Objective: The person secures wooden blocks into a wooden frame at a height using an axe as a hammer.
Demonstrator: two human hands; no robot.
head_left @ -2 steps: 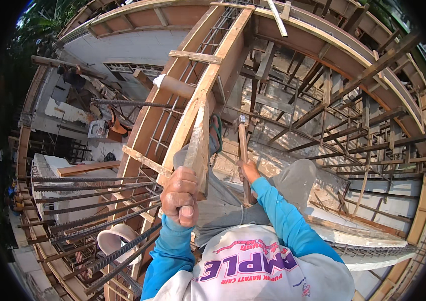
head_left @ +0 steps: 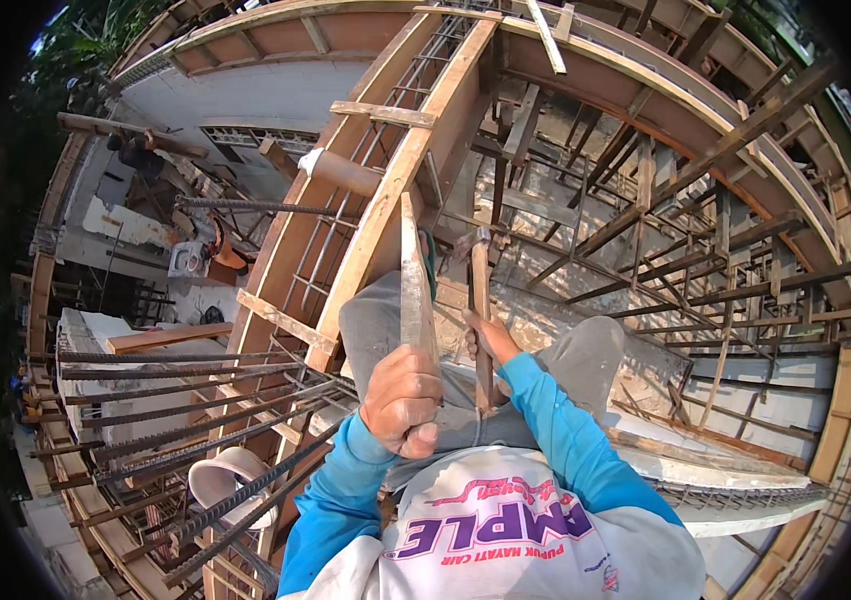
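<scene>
My left hand (head_left: 402, 398) is closed in a fist round the near end of a short wooden board (head_left: 415, 285). The board points away from me, and its far tip lies beside the formwork rail. In my right hand (head_left: 488, 340) is a hammer (head_left: 481, 290), gripped partway along its wooden handle with the head up and away from me. The handle's lower end hangs over my lap. Hammer and board are apart. Between my grey-trousered legs and the beam form (head_left: 405, 175), part of a green sandal strap shows behind the board.
Long rebar (head_left: 195, 418) juts out to the left, near my left forearm. A pale bucket-like container (head_left: 233, 482) sits below it. Wooden props (head_left: 645, 190) stand in the deep space at right. Another person (head_left: 140, 150) is at the far left.
My left hand and the board have shifted right, closer to the hammer, and the board stands more upright. The right hand has moved slightly left.
</scene>
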